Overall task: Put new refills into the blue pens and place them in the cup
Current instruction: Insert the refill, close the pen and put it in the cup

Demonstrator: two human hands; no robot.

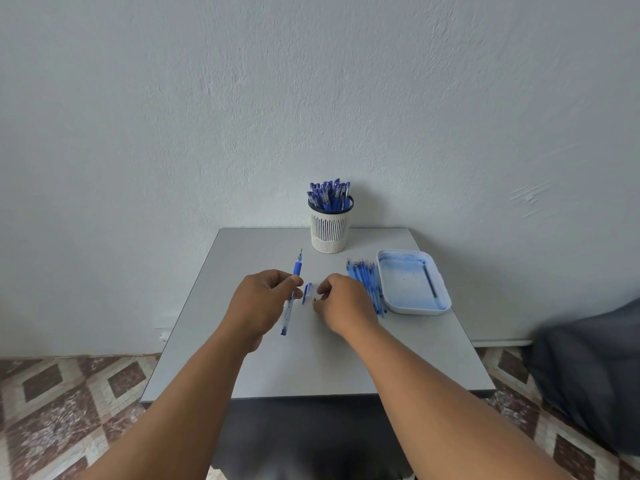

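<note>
The left hand (263,299) holds a pen (292,295) pointing far, tip away, in curled fingers, and the cap (307,293) lies on the counter (415,358) just right, nearest the right hand (341,303), which pinches something tiny.

Bare table (311,362) before cup (330,230)

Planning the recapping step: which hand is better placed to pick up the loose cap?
Right. The right hand is down at the table with its fingertips beside the cap, while the left hand is busy gripping the pen.
</note>
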